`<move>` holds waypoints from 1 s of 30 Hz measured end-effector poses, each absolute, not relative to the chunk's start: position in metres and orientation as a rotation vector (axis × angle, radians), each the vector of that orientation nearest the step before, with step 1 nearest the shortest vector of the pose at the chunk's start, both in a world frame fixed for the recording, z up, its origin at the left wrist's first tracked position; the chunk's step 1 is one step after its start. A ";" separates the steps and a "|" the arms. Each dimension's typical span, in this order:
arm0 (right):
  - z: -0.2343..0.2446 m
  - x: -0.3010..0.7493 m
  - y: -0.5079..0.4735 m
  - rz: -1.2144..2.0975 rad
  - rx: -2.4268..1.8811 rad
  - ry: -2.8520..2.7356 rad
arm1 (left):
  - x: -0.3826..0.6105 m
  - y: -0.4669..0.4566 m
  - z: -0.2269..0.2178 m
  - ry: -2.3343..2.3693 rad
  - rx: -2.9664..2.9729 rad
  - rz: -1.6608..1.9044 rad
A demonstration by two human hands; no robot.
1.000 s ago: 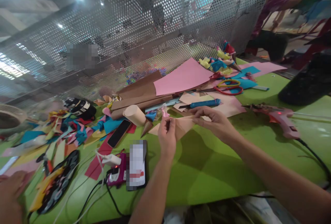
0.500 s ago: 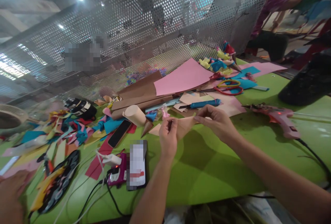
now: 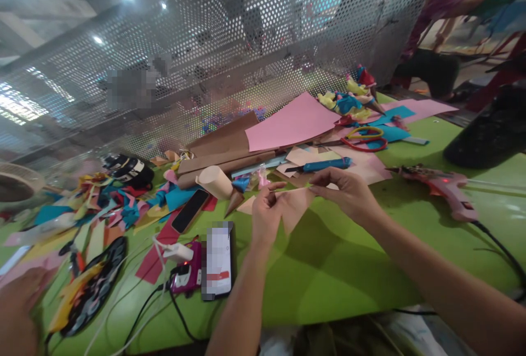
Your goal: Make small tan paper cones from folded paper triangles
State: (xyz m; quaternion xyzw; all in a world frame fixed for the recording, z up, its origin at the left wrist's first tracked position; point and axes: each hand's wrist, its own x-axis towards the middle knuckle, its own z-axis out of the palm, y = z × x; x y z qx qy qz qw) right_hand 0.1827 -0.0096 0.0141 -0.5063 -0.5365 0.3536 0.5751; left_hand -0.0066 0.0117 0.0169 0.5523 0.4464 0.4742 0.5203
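Observation:
A small piece of light peach paper (image 3: 296,207) is stretched between my two hands above the green table (image 3: 329,279). My left hand (image 3: 265,213) pinches its left end. At the other end, the fingertips of my right hand (image 3: 339,189) are closed on a corner. The lower part of the paper hangs down to a point. Just behind my hands lie a blue utility knife (image 3: 324,164) and cut paper scraps (image 3: 302,156). A brown paper cone with a blue top (image 3: 236,198) sits left of my left hand.
On the right lies a pink glue gun (image 3: 447,189) with its cord. Scissors (image 3: 364,139) and pink paper (image 3: 293,123) are behind. Phones (image 3: 217,263), a purple power strip (image 3: 187,274) and cables are at left. Another person's hand (image 3: 20,301) is at the far left edge.
The paper has turned slightly between my fingers, so more of its face and its lower point show. My left fingers have shifted a little on it. The table items have stayed put.

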 end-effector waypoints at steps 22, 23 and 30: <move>0.017 0.178 -0.012 1.140 -1.136 -1.178 | -0.005 0.016 0.016 1.078 1.172 1.008; 0.016 0.178 -0.012 1.118 -1.140 -1.180 | -0.004 0.016 0.016 1.073 1.175 1.011; 0.015 0.181 -0.012 1.004 -1.152 -1.134 | -0.004 0.019 0.007 1.024 1.126 1.020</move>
